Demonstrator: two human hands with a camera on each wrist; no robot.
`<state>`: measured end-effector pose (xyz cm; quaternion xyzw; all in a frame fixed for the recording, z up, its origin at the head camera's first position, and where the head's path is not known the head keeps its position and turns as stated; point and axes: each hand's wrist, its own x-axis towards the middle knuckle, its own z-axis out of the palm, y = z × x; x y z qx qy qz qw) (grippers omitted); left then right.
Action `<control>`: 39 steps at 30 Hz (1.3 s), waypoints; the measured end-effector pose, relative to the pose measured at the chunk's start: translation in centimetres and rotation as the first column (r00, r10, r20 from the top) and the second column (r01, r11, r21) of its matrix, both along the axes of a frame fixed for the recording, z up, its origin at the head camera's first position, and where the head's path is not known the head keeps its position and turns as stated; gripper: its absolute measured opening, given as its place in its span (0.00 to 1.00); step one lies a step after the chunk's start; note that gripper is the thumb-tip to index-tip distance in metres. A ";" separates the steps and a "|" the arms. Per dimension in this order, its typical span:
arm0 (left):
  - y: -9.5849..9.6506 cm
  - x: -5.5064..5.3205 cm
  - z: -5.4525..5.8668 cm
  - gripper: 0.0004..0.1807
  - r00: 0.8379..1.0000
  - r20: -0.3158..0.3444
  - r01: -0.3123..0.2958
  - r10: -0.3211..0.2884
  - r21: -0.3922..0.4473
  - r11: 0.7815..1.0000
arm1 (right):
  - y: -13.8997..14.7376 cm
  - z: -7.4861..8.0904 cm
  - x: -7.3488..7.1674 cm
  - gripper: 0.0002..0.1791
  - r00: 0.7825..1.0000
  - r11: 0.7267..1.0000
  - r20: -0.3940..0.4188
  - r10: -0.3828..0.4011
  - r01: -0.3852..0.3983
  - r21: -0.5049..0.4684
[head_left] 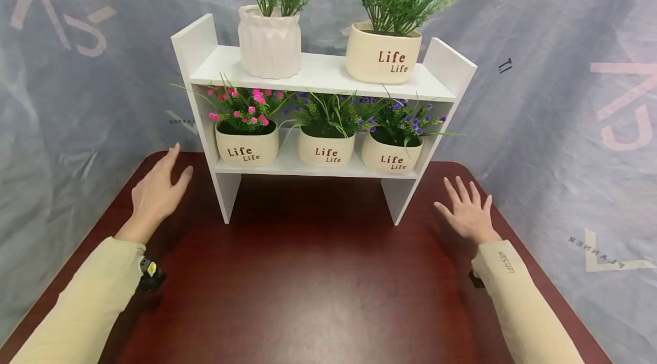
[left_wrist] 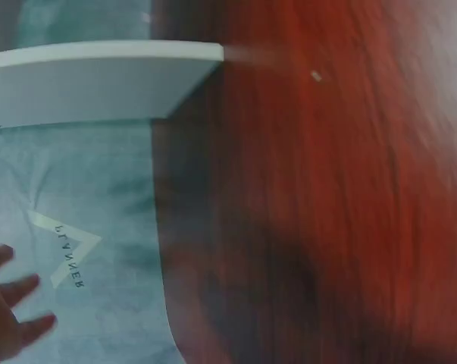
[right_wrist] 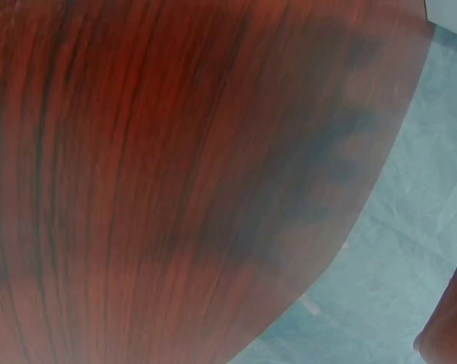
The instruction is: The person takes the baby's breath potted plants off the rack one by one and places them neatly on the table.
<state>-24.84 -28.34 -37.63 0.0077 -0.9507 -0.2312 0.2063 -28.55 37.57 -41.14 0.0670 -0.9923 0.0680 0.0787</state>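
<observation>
My left hand point(head_left: 158, 186) hovers left of a white two-tier shelf point(head_left: 308, 167), fingers extended and holding nothing. On the other side my right hand point(head_left: 468, 213) is spread above the table, also holding nothing. The lower tier carries a cream pot with pink flowers point(head_left: 247, 146) and two cream pots with purple flowers, one in the middle point(head_left: 326, 150) and one at the right point(head_left: 392, 153). Up top stand a white ribbed pot point(head_left: 270, 44) and a cream "Life" pot point(head_left: 384, 56), both with yellow flowers. In the left wrist view, fingertips point(left_wrist: 20, 290) show at the lower left.
The shelf stands toward the back of a dark red wooden table point(head_left: 308, 284) with rounded far corners. Grey printed cloth point(head_left: 539, 21) hangs behind and along both sides. A wrist camera point(head_left: 151, 274) is strapped under the left sleeve.
</observation>
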 end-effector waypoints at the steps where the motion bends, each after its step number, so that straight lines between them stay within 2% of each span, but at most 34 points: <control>1: 0.2 0.1 0.3 0.34 0.999 -0.048 0.012 -0.010 0.048 0.999 | -0.1 0.0 0.0 0.42 1.000 1.000 -0.005 -0.001 0.001 -0.002; 4: 0.8 0.3 1.1 0.32 0.979 -0.194 0.095 -0.058 0.188 0.977 | -0.1 -0.2 -0.1 0.41 1.000 1.000 -0.021 0.002 -0.002 -0.004; 8: 1.8 0.2 2.3 0.33 0.933 -0.337 0.239 -0.126 0.320 0.917 | -0.3 -0.2 -0.2 0.41 0.999 1.000 -0.048 0.020 -0.020 -0.004; 13: 3.0 0.2 4.4 0.34 0.878 -0.435 0.386 -0.197 0.403 0.829 | -0.6 -0.2 -0.2 0.42 0.995 0.999 -0.096 0.042 -0.042 -0.006; 16: 3.8 0.1 5.9 0.36 0.856 -0.466 0.442 -0.224 0.433 0.786 | -0.9 -0.2 -0.2 0.42 0.992 0.999 -0.116 0.047 -0.049 -0.010; 19: 4.5 0.0 7.2 0.39 0.853 -0.466 0.458 -0.234 0.452 0.766 | -1.2 -0.1 -0.2 0.43 0.991 0.999 -0.126 0.049 -0.051 -0.014; 25: 5.8 -0.5 9.1 0.44 0.864 -0.451 0.444 -0.223 0.473 0.761 | -1.9 0.2 0.5 0.44 0.993 0.995 -0.111 0.035 -0.045 -0.089; 27: 6.3 -0.6 9.5 0.45 0.858 -0.462 0.458 -0.222 0.496 0.738 | -2.3 0.4 0.8 0.43 0.993 0.991 -0.119 0.018 -0.034 -0.130; 30: 6.6 -1.1 9.8 0.46 0.853 -0.478 0.478 -0.210 0.552 0.683 | -3.1 0.7 1.2 0.40 0.982 0.978 -0.186 -0.016 -0.023 -0.209; 32: 6.7 -1.4 9.8 0.46 0.848 -0.489 0.493 -0.205 0.586 0.643 | -3.8 1.0 1.4 0.37 0.964 0.960 -0.259 -0.051 -0.024 -0.279; 34: 6.6 -1.5 9.8 0.46 0.846 -0.494 0.500 -0.200 0.608 0.616 | -4.4 1.4 1.5 0.33 0.940 0.931 -0.328 -0.097 -0.031 -0.364; 37: 6.6 -1.6 9.7 0.44 0.844 -0.499 0.510 -0.199 0.627 0.590 | -5.4 2.4 1.9 0.29 0.903 0.872 -0.398 -0.162 -0.058 -0.486; 39: 6.6 -1.5 9.7 0.41 0.847 -0.495 0.505 -0.195 0.631 0.589 | -6.2 3.3 2.1 0.27 0.880 0.828 -0.428 -0.205 -0.078 -0.556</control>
